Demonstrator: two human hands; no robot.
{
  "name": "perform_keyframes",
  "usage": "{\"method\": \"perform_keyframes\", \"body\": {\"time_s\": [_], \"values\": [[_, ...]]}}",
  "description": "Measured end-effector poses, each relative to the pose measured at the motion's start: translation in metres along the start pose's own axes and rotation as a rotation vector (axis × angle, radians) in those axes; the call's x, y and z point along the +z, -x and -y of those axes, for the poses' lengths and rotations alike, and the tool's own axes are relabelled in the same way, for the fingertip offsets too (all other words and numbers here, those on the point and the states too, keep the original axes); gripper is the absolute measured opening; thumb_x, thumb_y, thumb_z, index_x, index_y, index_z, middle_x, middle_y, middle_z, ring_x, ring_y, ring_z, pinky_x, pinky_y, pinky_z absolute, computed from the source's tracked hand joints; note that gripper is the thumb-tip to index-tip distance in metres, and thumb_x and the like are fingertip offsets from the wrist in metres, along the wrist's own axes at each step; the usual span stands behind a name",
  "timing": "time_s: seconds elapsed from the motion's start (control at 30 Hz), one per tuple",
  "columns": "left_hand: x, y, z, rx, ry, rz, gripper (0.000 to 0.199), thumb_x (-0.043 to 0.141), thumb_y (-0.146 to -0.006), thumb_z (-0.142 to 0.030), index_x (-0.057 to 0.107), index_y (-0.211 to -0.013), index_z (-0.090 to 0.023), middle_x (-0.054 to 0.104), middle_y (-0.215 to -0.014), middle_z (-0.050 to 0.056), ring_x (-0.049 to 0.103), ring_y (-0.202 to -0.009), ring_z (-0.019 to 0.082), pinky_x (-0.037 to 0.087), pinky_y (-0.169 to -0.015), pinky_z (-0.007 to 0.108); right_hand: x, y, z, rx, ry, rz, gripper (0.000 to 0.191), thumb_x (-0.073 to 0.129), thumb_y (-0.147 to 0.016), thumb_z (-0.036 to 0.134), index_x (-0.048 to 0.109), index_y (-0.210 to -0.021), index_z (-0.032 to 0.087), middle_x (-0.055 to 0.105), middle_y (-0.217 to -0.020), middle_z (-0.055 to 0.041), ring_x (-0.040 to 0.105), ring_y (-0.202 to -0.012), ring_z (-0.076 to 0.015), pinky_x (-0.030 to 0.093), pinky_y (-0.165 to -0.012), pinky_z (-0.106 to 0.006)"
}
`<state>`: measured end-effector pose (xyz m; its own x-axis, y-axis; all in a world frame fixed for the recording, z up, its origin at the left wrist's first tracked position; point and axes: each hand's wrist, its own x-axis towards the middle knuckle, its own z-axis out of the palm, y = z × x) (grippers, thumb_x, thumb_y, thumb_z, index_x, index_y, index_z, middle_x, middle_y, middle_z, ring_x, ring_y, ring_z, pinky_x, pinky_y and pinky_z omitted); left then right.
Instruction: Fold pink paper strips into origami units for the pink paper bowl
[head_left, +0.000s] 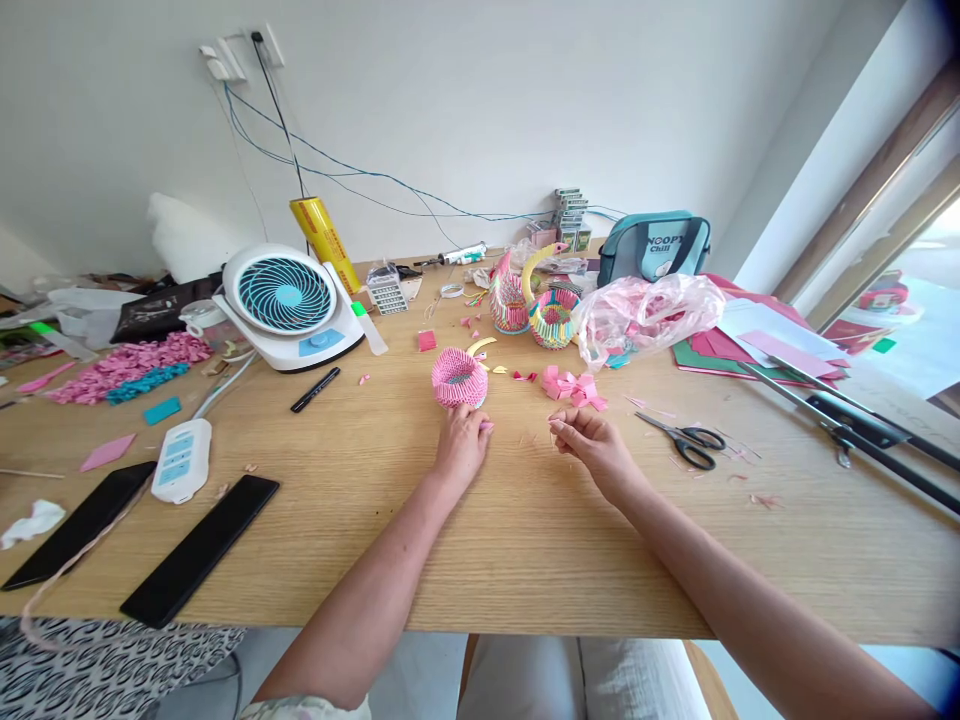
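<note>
Near the middle of the table, my left hand is closed on a small pink paper piece, just in front of a round pink woven paper basket. A curved yellow paper strip lies behind the basket. To the right, my right hand has its fingertips pinched together; a thin sliver shows at them, too small to name. Folded pink paper pieces lie just beyond that hand. Black scissors rest to its right, with thin paper scraps around them.
Two woven paper swans stand behind, beside a pink plastic bag and a teal bag. A fan, power strip and black slab are on the left. A paper cutter lies right.
</note>
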<state>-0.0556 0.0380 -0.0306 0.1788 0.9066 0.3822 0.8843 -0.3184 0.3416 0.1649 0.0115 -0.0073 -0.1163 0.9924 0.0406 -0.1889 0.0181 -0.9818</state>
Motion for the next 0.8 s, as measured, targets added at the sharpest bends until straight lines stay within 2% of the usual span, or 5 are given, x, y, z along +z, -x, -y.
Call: {"method": "perform_keyframes", "body": {"time_s": [0.17, 0.33, 0.5, 0.6, 0.8], "values": [[-0.004, -0.001, -0.007, 0.012, -0.075, 0.018, 0.011, 0.058, -0.088, -0.026, 0.062, -0.087, -0.016, 0.061, -0.093, 0.010, 0.053, -0.094, 0.026, 0.043, -0.084, 0.040, 0.004, 0.003, 0.004, 0.002, 0.019, 0.010, 0.040, 0.078, -0.064, 0.053, 0.064, -0.078, 0.018, 0.056, -0.068, 0.0018, 0.049, -0.059, -0.0101, 0.039, -0.057, -0.025], [-0.004, 0.006, -0.025, 0.093, 0.331, 0.093, 0.023, 0.037, -0.097, -0.023, 0.058, -0.105, -0.017, 0.061, -0.084, 0.004, 0.057, -0.079, 0.017, 0.044, -0.077, 0.031, 0.003, 0.003, 0.003, -0.012, 0.032, 0.042, 0.041, 0.077, -0.065, 0.054, 0.067, -0.083, 0.018, 0.058, -0.072, 0.0003, 0.047, -0.059, -0.0105, 0.039, -0.056, -0.026], [-0.008, 0.012, -0.041, 0.148, 0.565, 0.194, 0.032, 0.049, -0.094, -0.033, 0.058, -0.119, -0.014, 0.057, -0.084, 0.004, 0.054, -0.080, 0.016, 0.043, -0.077, 0.029, 0.001, 0.002, 0.000, -0.066, 0.052, 0.058, 0.037, 0.074, -0.070, 0.052, 0.065, -0.083, 0.019, 0.057, -0.070, 0.0010, 0.047, -0.060, -0.0109, 0.039, -0.056, -0.025], [-0.010, 0.013, -0.045, 0.065, 0.715, 0.282, 0.039, 0.050, -0.093, -0.038, 0.054, -0.123, -0.014, 0.050, -0.074, -0.001, 0.049, -0.067, 0.013, 0.041, -0.066, 0.025, 0.002, 0.002, -0.002, -0.098, 0.079, 0.076, 0.036, 0.073, -0.071, 0.052, 0.065, -0.082, 0.019, 0.059, -0.071, 0.0003, 0.049, -0.061, -0.0114, 0.040, -0.057, -0.025], [-0.018, 0.016, -0.053, -0.026, 0.947, 0.366, 0.031, 0.047, -0.093, -0.045, 0.057, -0.093, -0.015, 0.048, -0.068, -0.002, 0.043, -0.058, 0.010, 0.037, -0.058, 0.023, 0.003, 0.005, -0.006, -0.243, 0.197, 0.165, 0.029, 0.065, -0.081, 0.049, 0.066, -0.085, 0.020, 0.065, -0.080, -0.0039, 0.059, -0.076, -0.0173, 0.047, -0.070, -0.030]]}}
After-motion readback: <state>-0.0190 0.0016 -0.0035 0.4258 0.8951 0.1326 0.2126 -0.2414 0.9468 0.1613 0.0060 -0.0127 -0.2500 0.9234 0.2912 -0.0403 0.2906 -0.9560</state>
